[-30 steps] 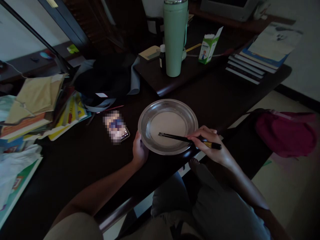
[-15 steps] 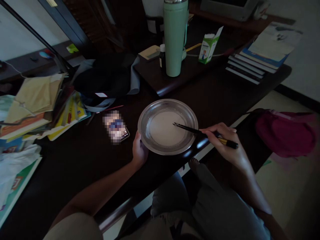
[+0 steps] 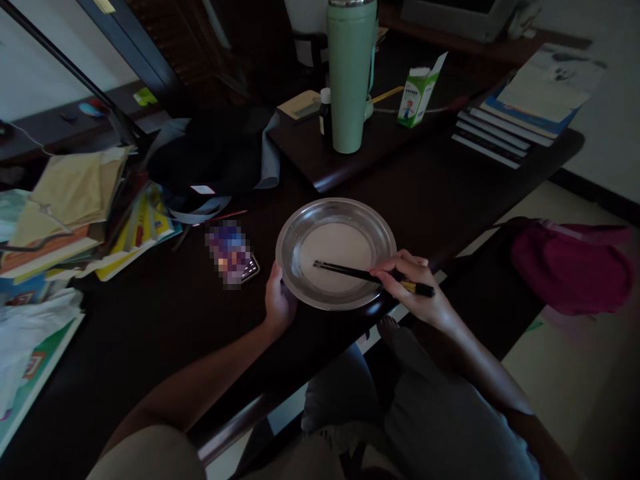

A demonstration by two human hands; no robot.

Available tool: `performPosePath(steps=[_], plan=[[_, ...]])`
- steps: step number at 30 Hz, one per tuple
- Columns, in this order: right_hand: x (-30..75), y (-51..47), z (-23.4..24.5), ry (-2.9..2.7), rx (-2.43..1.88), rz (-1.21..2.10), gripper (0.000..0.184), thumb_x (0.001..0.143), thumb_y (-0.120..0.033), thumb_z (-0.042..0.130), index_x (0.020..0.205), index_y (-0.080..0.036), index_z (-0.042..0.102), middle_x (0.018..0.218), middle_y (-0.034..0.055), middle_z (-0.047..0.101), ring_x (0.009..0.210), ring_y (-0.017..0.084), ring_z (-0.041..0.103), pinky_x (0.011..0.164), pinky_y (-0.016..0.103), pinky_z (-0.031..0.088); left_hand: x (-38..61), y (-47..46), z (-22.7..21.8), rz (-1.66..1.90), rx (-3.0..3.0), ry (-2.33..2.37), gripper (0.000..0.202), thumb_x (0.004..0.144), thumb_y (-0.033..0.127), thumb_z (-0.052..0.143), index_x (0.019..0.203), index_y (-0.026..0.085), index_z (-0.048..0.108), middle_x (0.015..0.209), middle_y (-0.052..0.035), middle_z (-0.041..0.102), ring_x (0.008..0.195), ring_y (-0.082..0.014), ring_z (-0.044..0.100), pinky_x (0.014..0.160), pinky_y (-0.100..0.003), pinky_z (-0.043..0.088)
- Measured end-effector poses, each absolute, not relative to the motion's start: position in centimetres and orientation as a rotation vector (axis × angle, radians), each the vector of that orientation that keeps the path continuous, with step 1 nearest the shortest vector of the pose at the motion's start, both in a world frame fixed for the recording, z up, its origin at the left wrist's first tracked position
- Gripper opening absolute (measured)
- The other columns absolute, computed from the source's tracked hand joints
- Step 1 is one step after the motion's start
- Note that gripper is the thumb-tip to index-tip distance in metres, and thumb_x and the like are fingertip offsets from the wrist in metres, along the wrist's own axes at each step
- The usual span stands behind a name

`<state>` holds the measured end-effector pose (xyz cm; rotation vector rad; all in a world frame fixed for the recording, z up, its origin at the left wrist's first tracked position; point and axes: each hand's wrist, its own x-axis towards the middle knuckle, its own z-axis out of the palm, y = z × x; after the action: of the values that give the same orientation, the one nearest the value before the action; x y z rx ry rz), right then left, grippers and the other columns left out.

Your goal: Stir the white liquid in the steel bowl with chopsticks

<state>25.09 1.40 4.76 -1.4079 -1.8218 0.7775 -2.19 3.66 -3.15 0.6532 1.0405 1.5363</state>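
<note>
A round metal bowl sits near the front edge of the dark table, with a pale, whitish substance in its bottom. My left hand grips the bowl's left rim, thumb up along its side and the other fingers hidden underneath. In my right hand is a pair of black chopsticks with gold-patterned ends, pinched over the bowl's right rim. Their tips lie over the left part of the pale contents; whether they dip in, I cannot tell.
A phone lies left of the bowl. Behind stand a green tumbler, a small dark bottle and a green-white box. A black bag and piled papers fill the left; books are stacked at right.
My right hand has moved left and slightly down, carrying the chopstick tips from the bowl's right-centre to its left part. My left hand and the bowl have stayed put.
</note>
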Motion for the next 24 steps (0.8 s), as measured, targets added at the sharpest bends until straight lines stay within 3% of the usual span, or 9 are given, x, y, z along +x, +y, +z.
performPosePath(steps=[12,18,24], plan=[[27.5,0.8,5.6,-1.687,-1.563,0.440,0.026,0.105,-0.047,0.063,0.092,-0.032,0.080,0.098,0.0022,0.085,0.092,0.027,0.075,0.098,0.055,0.045,-2.5,3.4,-3.4,1.538,0.668,1.036,0.042,0.092,0.057,0.073,0.116,0.024,0.080,0.122,-0.0073,0.083,0.126,-0.0325,0.074,0.114,-0.049,0.057],[29.9,-0.5,6.9,-1.726,-1.531,0.639,0.030,0.105,-0.054,0.064,0.094,-0.033,0.083,0.096,0.0041,0.085,0.087,0.027,0.077,0.086,0.050,0.051,-2.2,4.0,-4.2,1.541,0.651,1.020,0.042,0.089,0.059,0.077,0.113,0.024,0.082,0.121,-0.0075,0.084,0.123,-0.0329,0.076,0.111,-0.048,0.059],[28.5,-0.4,6.9,-1.784,-1.444,0.751,0.033,0.106,-0.055,0.062,0.093,-0.032,0.082,0.094,0.0032,0.084,0.088,0.026,0.077,0.087,0.050,0.051,-2.1,4.0,-4.0,1.529,0.667,1.030,0.040,0.092,0.058,0.073,0.114,0.025,0.081,0.121,-0.0074,0.083,0.124,-0.0336,0.075,0.112,-0.050,0.058]])
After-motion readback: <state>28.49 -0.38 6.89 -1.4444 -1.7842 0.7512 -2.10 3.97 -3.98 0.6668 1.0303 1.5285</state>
